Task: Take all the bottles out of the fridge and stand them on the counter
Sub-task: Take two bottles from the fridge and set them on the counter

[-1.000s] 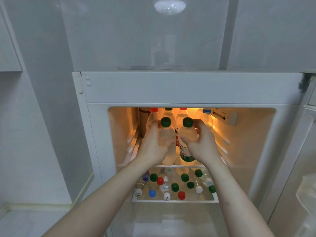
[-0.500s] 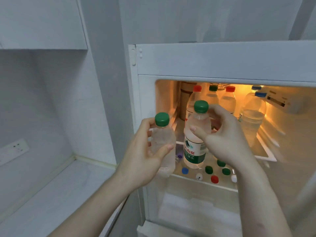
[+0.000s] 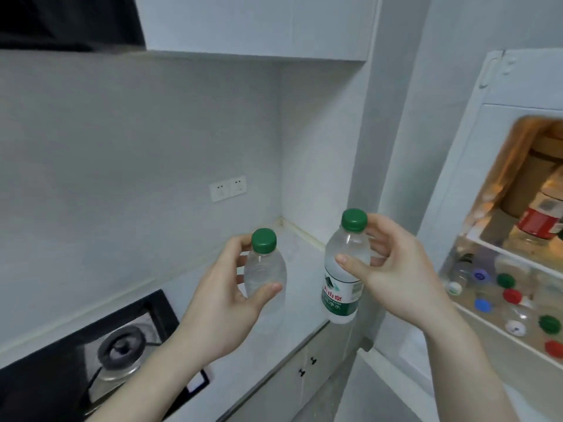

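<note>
Mid-carry: left hand (image 3: pixel 224 295) grips the plain bottle (image 3: pixel 264 271), right hand (image 3: pixel 393 269) the labelled bottle (image 3: pixel 344 269); next, stand both on the counter (image 3: pixel 300 254) at twelve o'clock.

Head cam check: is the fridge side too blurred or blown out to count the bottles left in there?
Head view: the fridge interior at the right edge glows orange and is smeared by motion blur, so no reliable count; caps on the lower shelf are discernible. The two green-capped bottles in hand are sharp; wide-angle bends the edges.
</note>
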### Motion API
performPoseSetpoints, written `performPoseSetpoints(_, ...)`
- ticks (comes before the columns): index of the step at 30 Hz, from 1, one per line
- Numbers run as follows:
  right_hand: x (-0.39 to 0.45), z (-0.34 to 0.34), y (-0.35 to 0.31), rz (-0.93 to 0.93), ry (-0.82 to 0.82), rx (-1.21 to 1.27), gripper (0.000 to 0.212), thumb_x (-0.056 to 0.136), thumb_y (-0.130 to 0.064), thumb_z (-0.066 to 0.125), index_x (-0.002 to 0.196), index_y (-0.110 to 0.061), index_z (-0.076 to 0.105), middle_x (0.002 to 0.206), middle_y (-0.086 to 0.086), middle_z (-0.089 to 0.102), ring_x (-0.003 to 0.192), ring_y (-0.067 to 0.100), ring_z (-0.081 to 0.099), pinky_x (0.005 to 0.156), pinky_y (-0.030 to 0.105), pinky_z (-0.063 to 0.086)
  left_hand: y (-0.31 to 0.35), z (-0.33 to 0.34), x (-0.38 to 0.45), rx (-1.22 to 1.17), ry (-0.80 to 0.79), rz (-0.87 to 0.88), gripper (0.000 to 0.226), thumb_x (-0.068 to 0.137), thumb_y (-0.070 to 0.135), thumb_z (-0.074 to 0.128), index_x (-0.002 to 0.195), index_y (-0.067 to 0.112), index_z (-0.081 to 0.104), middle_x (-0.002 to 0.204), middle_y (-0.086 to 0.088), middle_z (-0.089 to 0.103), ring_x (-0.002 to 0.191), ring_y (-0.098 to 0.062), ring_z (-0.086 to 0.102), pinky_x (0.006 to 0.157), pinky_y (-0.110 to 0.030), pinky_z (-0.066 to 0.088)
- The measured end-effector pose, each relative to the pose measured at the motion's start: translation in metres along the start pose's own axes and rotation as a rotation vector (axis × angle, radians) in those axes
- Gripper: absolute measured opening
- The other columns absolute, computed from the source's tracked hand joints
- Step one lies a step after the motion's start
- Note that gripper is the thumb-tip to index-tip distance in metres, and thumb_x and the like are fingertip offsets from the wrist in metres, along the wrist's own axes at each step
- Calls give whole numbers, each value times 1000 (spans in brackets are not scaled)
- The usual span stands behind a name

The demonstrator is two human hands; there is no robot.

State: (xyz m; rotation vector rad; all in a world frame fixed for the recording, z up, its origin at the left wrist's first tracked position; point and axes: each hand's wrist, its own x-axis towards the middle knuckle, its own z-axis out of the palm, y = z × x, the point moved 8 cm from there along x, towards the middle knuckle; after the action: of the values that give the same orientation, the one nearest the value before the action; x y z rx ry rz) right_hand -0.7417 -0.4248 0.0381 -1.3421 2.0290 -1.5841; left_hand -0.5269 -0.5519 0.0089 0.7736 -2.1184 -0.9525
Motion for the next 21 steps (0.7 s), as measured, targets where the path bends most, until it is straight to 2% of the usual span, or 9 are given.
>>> performPoseSetpoints(4,-21,99,-29,-18,-168,85,48,82,-11,86,112,-42,65,114,-23,73,113,0,68,102,41,56,-47,-88,-66,71,138,-133,55,85,34,82,123,52,47,119,29,64,113,0,62,92,-33,56)
performPoseSetpoints(7,-43,167,-50,-45,-270,133,53,81,-10,86,108,-49,64,112,-25,72,111,0,68,101,43,57,-76,-143,-117,127,217,-222,55,84,36,82,122,53,46,120,27,65,111,-7,65,89,-44,58)
performPoseSetpoints(12,-89,274,-90,-90,-483,184,48,81,-13,87,108,-44,63,110,-34,69,108,-8,66,99,31,55,-109,-222,-207,201,377,-341,54,84,34,82,122,52,48,117,28,65,109,-1,65,92,-40,57)
performPoseSetpoints(16,-130,350,-128,-155,-660,217,47,82,-8,85,108,-38,62,105,-35,69,102,-10,67,94,23,56,-127,-274,-281,231,504,-447,50,85,29,81,121,48,52,114,24,68,105,-4,67,89,-43,58)
performPoseSetpoints(21,-180,436,-172,-232,-887,253,49,81,-11,86,113,-39,62,111,-29,71,107,-5,68,98,31,56,-142,-324,-370,250,693,-605,51,84,26,82,116,53,53,111,25,69,103,-3,69,89,-41,59)
